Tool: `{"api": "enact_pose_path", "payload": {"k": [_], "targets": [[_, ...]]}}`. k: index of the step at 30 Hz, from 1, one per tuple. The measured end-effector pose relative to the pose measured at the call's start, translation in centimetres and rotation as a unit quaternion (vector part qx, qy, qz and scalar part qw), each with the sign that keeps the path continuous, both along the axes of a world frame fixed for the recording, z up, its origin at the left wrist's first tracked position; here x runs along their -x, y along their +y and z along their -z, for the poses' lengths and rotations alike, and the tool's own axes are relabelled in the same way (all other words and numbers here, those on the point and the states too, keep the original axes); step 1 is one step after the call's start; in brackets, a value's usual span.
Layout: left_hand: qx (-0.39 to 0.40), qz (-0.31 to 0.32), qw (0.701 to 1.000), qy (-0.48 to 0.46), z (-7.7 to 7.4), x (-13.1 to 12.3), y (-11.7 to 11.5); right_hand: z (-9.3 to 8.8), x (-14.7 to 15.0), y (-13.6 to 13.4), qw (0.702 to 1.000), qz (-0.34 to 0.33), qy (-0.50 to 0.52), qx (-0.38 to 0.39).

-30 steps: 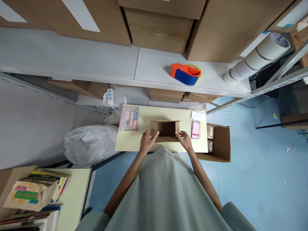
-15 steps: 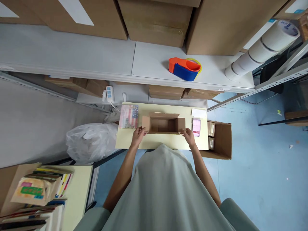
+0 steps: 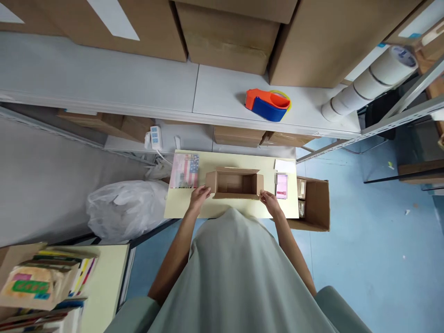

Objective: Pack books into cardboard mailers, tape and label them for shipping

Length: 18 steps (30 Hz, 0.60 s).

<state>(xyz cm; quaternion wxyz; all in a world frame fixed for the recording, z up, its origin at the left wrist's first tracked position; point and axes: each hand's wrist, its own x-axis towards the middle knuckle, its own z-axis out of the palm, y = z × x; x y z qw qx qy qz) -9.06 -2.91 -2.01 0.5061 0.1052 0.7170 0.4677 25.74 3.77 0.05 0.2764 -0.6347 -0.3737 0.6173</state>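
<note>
A small brown cardboard box lies on the pale yellow table in front of me, its top open and flaps raised. At its left end my left hand pinches the side flap. My right hand has its fingers closed on the flap at the right end, near the front corner. To the left of the box is a flat printed sheet or booklet with a flag pattern. A pink card-like item rests to the right, beside a white paper.
Above the table runs a grey shelf with large cartons, an orange and blue tape dispenser and stacked tape rolls. An open carton stands right; a plastic bag and books are left.
The right end flap has been drawn inward, more upright, and my right hand has moved slightly left with it. My left hand stays at the left flap. The view has shifted a little.
</note>
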Motion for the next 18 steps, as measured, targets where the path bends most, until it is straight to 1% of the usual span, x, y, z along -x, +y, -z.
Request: {"api": "enact_pose_path", "payload": {"k": [2,5,7,10,13,15,18], "targets": [[-0.01,0.006,0.999,0.031,-0.1,0.8,0.5,-0.8,-0.2,0.0,1.0,0.015,-0.009,0.002],[-0.004,0.047,0.991,0.125,-0.2,3.2,1.8,-2.3,-0.3,0.1,0.997,0.041,-0.056,-0.04],[0.024,0.066,0.98,0.187,-0.1,5.6,2.8,-3.4,-0.2,0.1,0.991,0.064,-0.095,-0.069],[0.092,0.068,0.957,0.266,0.3,9.7,4.0,-5.1,-0.1,-0.3,0.98,0.092,-0.141,-0.102],[0.133,0.073,0.94,0.307,0.8,12.9,4.6,-6.7,0.0,-1.5,0.973,0.103,-0.171,-0.118],[0.151,0.095,0.929,0.324,1.2,14.1,4.9,-7.5,0.1,-2.6,0.971,0.11,-0.18,-0.111],[0.195,0.139,0.902,0.36,1.8,14.5,5.4,-8.4,0.1,-4.8,0.968,0.134,-0.19,-0.095]]}}
